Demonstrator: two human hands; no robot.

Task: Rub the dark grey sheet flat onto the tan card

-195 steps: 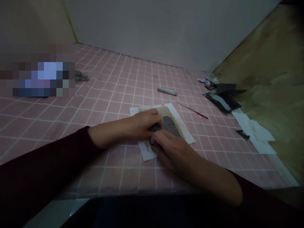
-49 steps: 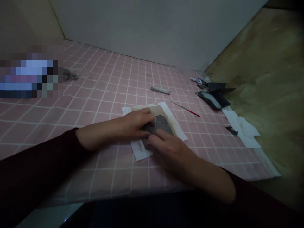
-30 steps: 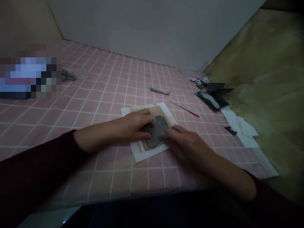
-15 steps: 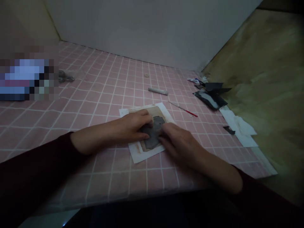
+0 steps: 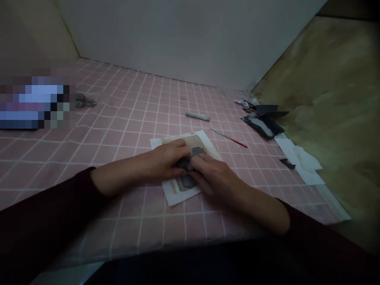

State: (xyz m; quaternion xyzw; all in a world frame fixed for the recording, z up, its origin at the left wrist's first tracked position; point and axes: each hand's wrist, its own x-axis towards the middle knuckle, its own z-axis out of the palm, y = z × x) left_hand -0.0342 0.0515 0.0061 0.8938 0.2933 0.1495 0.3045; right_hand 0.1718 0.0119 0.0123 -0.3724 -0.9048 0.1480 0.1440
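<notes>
Fingers of left hand (image 5: 166, 160) and right hand (image 5: 221, 176) touch the grey sheet (image 5: 187, 182), grip unclear, and uneven pressure could crease it.

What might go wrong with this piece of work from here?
The dark grey piece could slip or crease, as the left hand and right hand both press close together on it. The white sheet beneath might slide along too, since nothing visible but the hands weighs it down.
</notes>
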